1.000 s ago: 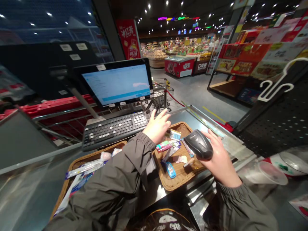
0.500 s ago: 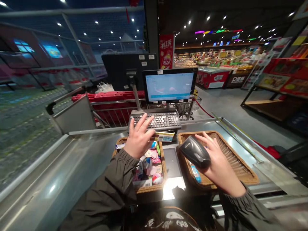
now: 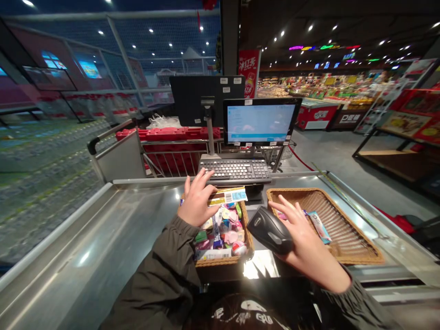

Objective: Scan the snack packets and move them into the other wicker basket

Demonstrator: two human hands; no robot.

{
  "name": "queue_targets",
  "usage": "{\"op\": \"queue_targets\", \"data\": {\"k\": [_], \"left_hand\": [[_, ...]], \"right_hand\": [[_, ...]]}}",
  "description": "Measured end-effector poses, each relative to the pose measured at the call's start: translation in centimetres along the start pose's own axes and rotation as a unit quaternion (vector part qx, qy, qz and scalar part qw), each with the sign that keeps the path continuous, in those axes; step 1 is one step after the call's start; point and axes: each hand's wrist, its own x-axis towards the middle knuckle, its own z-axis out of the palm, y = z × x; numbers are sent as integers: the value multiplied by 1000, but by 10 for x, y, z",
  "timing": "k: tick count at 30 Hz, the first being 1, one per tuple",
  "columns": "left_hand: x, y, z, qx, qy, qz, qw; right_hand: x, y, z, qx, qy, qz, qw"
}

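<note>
A steel checkout counter (image 3: pixel 82 238) bears a wicker tray (image 3: pixel 223 262) heaped with small packets (image 3: pixel 220 233) and a sparsely filled tray (image 3: pixel 357 259).

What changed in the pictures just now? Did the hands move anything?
The left hand came down from over the keyboard and now sits at the barcoded packet above the left wicker basket. The view also swung. The right hand kept the black barcode scanner. The keyboard stayed in front of the screen.
</note>
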Motion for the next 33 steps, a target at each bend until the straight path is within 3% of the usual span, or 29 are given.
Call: {"op": "queue_targets", "data": {"k": [16,33], "left_hand": [[-16,-9,3,35,-3,25,999],[-31,-20,-2,45,1,-6,999]], "right_hand": [[13,-14,14,0,-16,-7,1000],[24,-22,17,-3,-48,-36,998]]}}
